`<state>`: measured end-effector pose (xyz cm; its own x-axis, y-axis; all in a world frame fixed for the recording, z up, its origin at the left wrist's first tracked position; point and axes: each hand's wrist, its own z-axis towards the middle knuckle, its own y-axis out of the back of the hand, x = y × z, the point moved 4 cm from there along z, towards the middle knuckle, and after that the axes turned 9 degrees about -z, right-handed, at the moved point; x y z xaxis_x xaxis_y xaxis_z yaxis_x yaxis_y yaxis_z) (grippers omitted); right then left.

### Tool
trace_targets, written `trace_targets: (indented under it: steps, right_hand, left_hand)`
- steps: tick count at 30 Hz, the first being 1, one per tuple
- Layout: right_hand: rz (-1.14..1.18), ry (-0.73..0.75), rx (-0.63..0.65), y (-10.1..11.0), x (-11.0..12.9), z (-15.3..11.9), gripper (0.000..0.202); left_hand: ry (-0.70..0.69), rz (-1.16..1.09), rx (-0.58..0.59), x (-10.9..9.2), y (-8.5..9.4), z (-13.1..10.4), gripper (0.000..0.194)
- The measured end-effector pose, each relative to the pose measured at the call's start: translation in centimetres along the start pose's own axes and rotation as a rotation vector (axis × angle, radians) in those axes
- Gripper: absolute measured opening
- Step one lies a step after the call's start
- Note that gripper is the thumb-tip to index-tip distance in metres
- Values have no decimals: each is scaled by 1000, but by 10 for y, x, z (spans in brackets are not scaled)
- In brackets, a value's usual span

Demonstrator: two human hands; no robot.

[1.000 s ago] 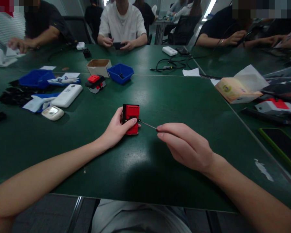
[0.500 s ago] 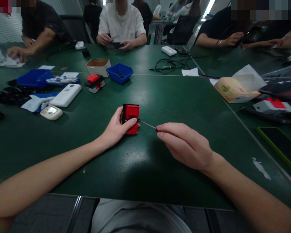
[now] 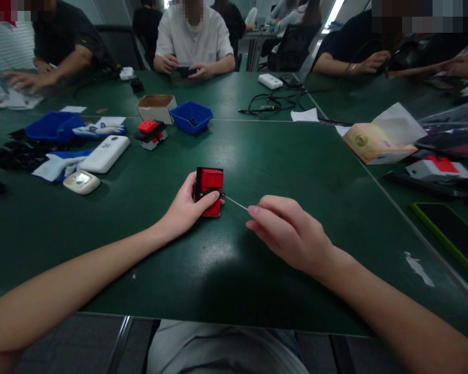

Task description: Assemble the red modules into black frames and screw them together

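Observation:
My left hand (image 3: 189, 200) is closed round a small red and black box-shaped part (image 3: 212, 180), its thumb pressed across the front. From the right side of that part a thin metal shaft, which looks like a screwdriver (image 3: 236, 202), runs to my right hand (image 3: 290, 228). The fingers of my right hand are pinched round its other end, and they hide the handle. The shaft's tip meets a small dark bit at the part's edge; whether it sits in a screw I cannot tell.
A similar red, black and grey block (image 3: 151, 135) stands near a blue bin (image 3: 192, 117) and a cardboard box (image 3: 156, 108). To the left lie a white power bank (image 3: 105, 154) and gloves (image 3: 58, 165). A green-edged phone (image 3: 448, 239) lies right. Several people sit around.
The fingers of my right hand have shifted and rolled round the screwdriver's handle end, with the hand slightly further left. My left hand and the red and black part stay almost still.

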<state>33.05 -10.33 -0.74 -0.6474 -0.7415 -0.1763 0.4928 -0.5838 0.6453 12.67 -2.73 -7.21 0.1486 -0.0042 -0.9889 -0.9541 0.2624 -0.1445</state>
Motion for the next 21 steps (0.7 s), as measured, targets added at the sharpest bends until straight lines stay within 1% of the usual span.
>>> trace_targets:
  steps: [2,5,7,11,16,18,21]
  right_hand:
    - [18,23,-10,2,5,2,19]
    - [40,96,24,4,10,2,23]
    - [59,99,31,4,9,2,24]
    - [79,62,-19,4,8,3,22]
    - [90,175,-60,7,19,8,20]
    - [81,189,-59,9,19,9,21]
    - [72,155,-16,11,11,7,23]
  left_hand:
    - [-19,21,10,-1,-1,-1,50]
    - [-37,51,31,-3,-2,-2,52]
    - [-57,74,38,-5,-3,-3,52]
    - [-61,85,40,-5,-3,-3,51]
    - [-45,90,55,-2,-2,-2,52]
    - [-70,126,58,-4,-2,-2,53]
    - [-131,224,60,-8,-2,-4,54]
